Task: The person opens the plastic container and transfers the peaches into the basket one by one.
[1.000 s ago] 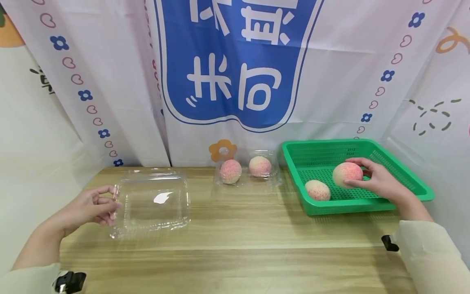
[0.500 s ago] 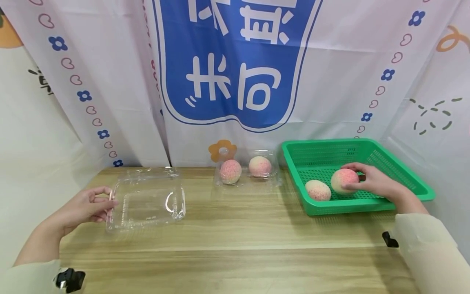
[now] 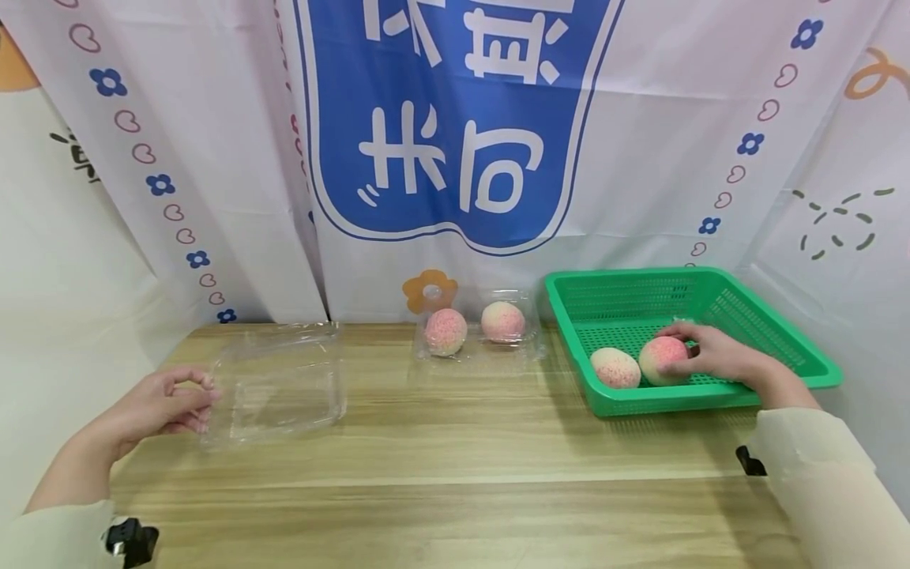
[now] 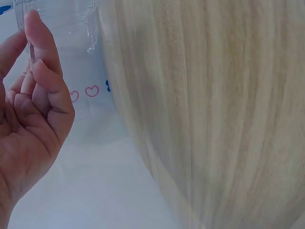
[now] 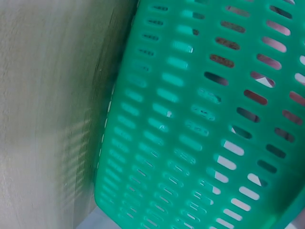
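My left hand (image 3: 159, 411) pinches the near-left edge of a clear plastic clamshell box (image 3: 287, 387) at the table's left side. In the left wrist view, my left hand (image 4: 35, 95) has its thumb and fingertips together beside the clear plastic (image 4: 71, 16) at the top left. Inside the green basket (image 3: 828, 373), my right hand (image 3: 711, 352) grips a pink-and-cream peach (image 3: 663, 360), thumb in front and fingers behind. A paler peach (image 3: 614, 368) lies just left of it. In the right wrist view, the slotted basket wall (image 5: 162, 119) mostly hides the right hand.
Against the back curtain (image 3: 455, 158) stands another clear box (image 3: 472, 357), holding a pink peach (image 3: 445, 332) and a paler one (image 3: 503, 322). The basket is right beside it. Wooden table top (image 3: 455, 442) runs in front.
My right hand has lowered the pink-and-cream peach into the basket, slightly leftward, close to the other peach. My left hand and the clear box have shifted a little left.
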